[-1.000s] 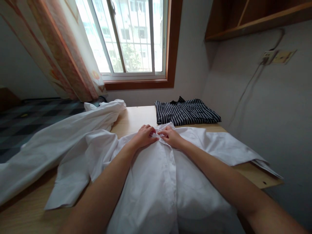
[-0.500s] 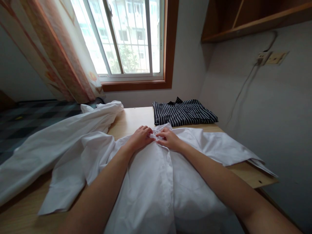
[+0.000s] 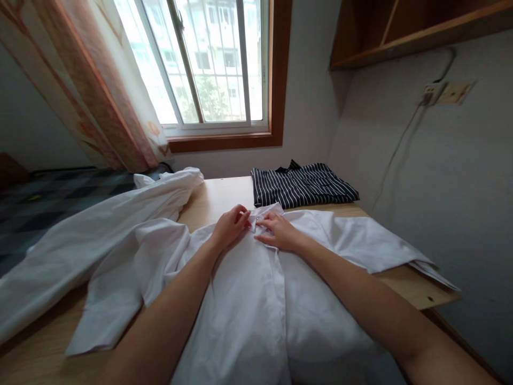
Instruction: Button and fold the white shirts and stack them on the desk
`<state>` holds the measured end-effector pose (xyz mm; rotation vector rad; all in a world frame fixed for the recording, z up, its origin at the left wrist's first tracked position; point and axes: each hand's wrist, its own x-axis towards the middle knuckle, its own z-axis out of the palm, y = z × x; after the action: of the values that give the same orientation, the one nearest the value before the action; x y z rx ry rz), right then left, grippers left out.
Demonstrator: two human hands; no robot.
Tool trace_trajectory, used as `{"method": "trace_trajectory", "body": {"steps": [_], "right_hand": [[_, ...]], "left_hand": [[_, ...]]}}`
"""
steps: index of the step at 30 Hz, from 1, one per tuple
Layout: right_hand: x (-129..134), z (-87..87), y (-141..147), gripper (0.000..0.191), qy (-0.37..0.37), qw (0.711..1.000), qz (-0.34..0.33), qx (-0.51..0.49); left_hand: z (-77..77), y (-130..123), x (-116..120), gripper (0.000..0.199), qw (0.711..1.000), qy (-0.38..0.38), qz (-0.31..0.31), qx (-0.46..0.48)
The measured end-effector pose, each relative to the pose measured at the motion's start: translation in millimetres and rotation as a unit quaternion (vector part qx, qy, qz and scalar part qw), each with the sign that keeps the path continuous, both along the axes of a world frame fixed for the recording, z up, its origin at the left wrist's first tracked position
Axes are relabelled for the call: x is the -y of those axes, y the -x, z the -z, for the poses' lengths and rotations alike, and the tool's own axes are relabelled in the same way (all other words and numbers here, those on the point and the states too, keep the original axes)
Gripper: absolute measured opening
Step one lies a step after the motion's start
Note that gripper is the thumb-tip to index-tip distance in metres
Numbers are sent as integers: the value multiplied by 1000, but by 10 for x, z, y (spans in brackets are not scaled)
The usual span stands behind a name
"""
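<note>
A white button-up shirt (image 3: 244, 289) lies spread on the wooden table, its collar (image 3: 274, 209) at the far end and its sleeves out to both sides. At the left side of the collar opening, my left hand (image 3: 233, 225) pinches the shirt's edge between thumb and fingers. My right hand (image 3: 278, 230) rests just to the right, its fingertips on the fabric beside a small button near the neck. What little cloth its fingers grip is too small to tell. The front placket runs from my hands down toward me.
A folded black-and-white striped shirt (image 3: 302, 184) lies behind the collar. Another white garment (image 3: 100, 230) stretches along the left of the table (image 3: 224, 193). A wall shelf (image 3: 425, 40) hangs at upper right, with a plugged-in cable below.
My left hand has lifted slightly, drawing the collar edge up and apart from my right hand. My right fingers have spread a little; the garments lie nearly as before.
</note>
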<state>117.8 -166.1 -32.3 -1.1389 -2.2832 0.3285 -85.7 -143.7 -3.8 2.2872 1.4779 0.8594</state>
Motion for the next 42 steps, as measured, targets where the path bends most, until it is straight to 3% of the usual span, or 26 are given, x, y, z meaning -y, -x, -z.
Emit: {"method": "trace_trajectory", "body": {"steps": [2, 4, 6, 9, 13, 17, 23, 27, 31, 34, 39, 42], "right_hand": [[-20, -27, -15, 34, 16, 999, -10, -36], [-67, -73, -70, 23, 26, 996, 0, -82], [-133, -129, -175, 21, 9, 993, 59, -102], [-236, -201, -400, 22, -20, 979, 191, -75], [-305, -234, -665, 24, 42, 959, 279, -13], [-275, -242, -743, 29, 125, 951, 280, 29], [-246, -227, -652, 32, 126, 938, 305, 101], [-271, -195, -602, 16, 118, 943, 304, 64], [-255, -241, -551, 3, 116, 953, 278, -24], [-237, -330, -506, 5, 53, 957, 278, -62], [-278, -445, -469, 6, -112, 946, 295, -70], [-332, -528, -476, 8, -171, 940, 280, -94]], "left_hand": [[-27, 22, 0, 29, 999, -3, -36, -8], [-60, 60, -12, 28, 991, -33, -116, -59], [-91, 117, -35, 27, 975, -50, -187, -107], [-130, 234, -75, 35, 961, -19, -229, -157], [-180, 417, -129, 48, 956, 87, -214, -180], [-183, 575, -188, 40, 963, 124, -185, -152], [-136, 673, -243, 38, 961, 152, -187, -138], [-142, 662, -251, 30, 956, 177, -176, -157], [-203, 607, -238, 24, 959, 139, -186, -163], [-320, 531, -184, 19, 965, 115, -187, -144], [-611, 384, -68, 18, 959, 158, -201, -122], [-795, 311, -46, 22, 959, 77, -222, -159]]}}
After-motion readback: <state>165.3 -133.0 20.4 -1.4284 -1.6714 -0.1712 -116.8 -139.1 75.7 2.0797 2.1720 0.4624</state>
